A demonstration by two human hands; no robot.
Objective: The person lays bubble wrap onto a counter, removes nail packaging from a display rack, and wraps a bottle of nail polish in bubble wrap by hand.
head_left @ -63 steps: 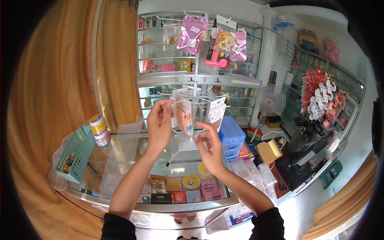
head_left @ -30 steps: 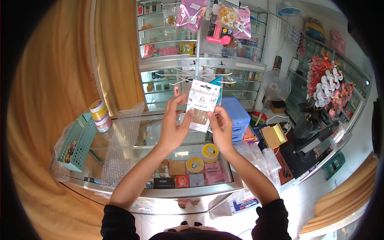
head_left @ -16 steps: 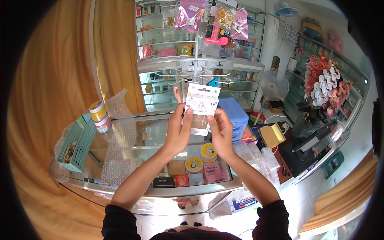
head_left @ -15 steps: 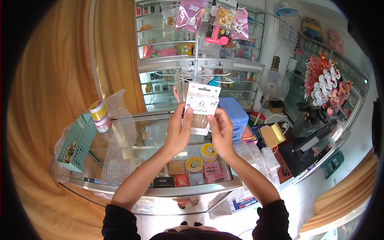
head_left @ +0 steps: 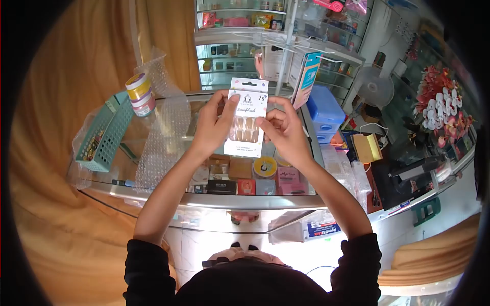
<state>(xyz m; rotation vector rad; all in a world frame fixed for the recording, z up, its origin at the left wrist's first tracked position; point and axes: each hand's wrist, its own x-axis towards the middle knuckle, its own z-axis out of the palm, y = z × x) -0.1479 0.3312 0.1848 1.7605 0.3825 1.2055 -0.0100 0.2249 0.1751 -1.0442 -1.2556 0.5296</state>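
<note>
Nail box (head_left: 245, 113) was gripped above glass counter (head_left: 245, 200)

Its long axis was held nearly upright, hang tab uppermost, nail window facing the wearer. Its sides were pinched by the left hand (head_left: 217, 122) and right hand (head_left: 287, 127). Small items (head_left: 93, 144) were held in a green basket (head_left: 105, 148) at the counter's left end; boxes (head_left: 221, 187) were contained inside the counter.

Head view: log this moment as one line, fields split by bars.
left hand: holds pack, left edge | right hand: holds pack, right edge | pack: front to camera, over counter | rack: beyond pack
</note>
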